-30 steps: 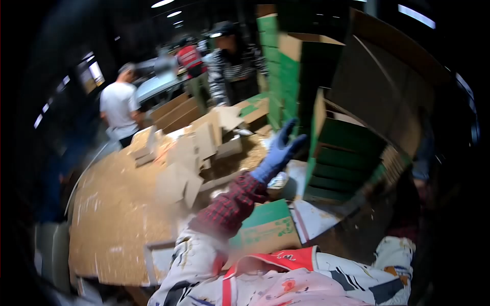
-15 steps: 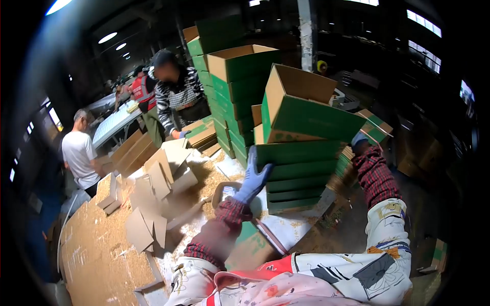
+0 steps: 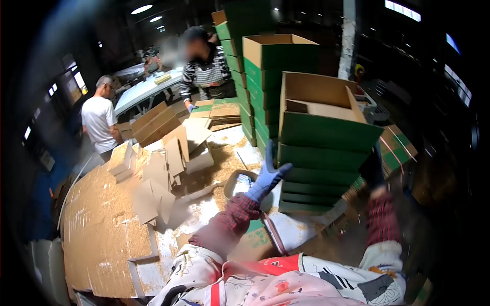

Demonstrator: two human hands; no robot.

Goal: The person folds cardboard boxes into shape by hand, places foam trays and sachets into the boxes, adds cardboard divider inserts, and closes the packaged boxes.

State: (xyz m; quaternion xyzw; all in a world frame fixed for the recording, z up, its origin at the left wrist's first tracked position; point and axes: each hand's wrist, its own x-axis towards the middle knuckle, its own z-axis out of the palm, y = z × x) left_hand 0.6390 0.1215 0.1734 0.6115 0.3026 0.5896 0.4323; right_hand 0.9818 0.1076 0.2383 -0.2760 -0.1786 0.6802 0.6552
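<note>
A stack of open-topped green cardboard boxes (image 3: 321,162) stands in front of me, nested one into another. Its topmost box (image 3: 329,130) sits squarely, with the brown inside showing. My left hand (image 3: 268,178), in a blue-grey glove, is at the stack's left side with thumb and fingers spread; whether it touches the cardboard is hard to say. On the opposite side, my right hand (image 3: 375,171) is beside the stack's right edge, in deep shadow, its fingers not visible. A small container (image 3: 236,184) with pale items in it lies left of my left hand.
Taller stacks of green boxes (image 3: 263,86) rise behind. A person in a striped top (image 3: 206,71) handles flat cardboard (image 3: 217,108) across the table. Loose brown pieces (image 3: 158,188) and sawdust-like crumbs (image 3: 102,214) cover the left side. Another person in white (image 3: 99,120) stands far left.
The tilted top box has come down level onto the stack. My right hand has lowered along the stack's right side, while my left hand stays at its left. The view has turned left.
</note>
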